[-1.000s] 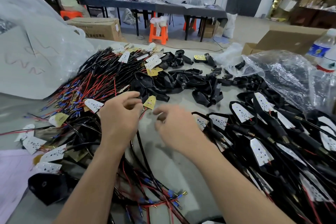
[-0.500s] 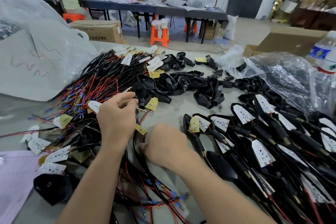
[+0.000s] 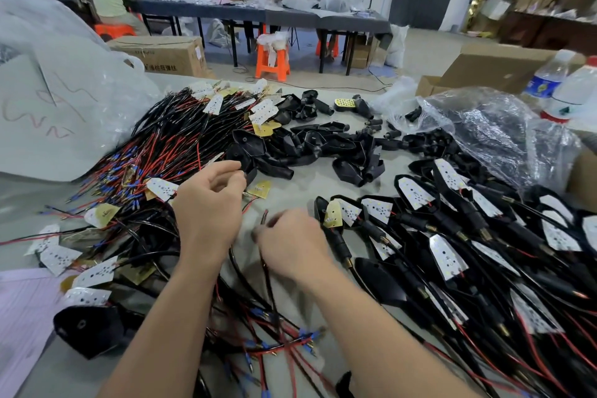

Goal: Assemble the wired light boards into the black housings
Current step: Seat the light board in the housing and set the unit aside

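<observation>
Pinching a loose wire (image 3: 265, 218) in the blurred right hand (image 3: 290, 245) fingers, ready for threading, while fingers of the left hand (image 3: 206, 207) curl at a black housing (image 3: 250, 152) on the surface, grip unclear.

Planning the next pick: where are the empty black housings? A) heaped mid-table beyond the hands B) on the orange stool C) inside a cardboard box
A: the empty black housings lie heaped mid-table, between the loose wired boards on the left and the filled housings on the right.
</observation>
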The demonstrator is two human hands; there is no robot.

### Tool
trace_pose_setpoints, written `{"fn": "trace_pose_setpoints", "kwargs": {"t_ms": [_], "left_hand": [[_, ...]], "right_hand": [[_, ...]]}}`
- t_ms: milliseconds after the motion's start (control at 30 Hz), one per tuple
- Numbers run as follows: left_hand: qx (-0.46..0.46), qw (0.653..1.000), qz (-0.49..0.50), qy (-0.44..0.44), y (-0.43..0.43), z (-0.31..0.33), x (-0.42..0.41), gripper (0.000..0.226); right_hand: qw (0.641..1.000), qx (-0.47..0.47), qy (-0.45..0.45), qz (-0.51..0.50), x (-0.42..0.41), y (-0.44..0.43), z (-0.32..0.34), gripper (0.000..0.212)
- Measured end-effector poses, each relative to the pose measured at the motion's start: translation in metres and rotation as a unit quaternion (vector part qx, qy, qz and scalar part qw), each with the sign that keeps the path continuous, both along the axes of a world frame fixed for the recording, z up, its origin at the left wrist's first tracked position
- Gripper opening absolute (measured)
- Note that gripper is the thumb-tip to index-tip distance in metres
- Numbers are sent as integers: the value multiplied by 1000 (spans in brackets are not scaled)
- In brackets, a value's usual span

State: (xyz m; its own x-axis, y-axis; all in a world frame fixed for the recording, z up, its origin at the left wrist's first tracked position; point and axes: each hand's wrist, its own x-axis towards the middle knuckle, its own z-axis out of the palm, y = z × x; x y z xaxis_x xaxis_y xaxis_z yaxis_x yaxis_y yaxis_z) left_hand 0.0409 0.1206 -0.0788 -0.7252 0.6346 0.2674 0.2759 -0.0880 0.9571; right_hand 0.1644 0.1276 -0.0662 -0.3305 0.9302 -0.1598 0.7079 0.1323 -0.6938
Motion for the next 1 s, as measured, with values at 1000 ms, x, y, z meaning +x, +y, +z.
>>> {"fn": "trace_pose_setpoints", "kwargs": {"t_ms": [1000], "left_hand": [[-111, 937, -228, -240, 9, 1, 30, 14]], "right_hand": [[921, -180, 342, 41, 75, 35, 18, 16]]}}
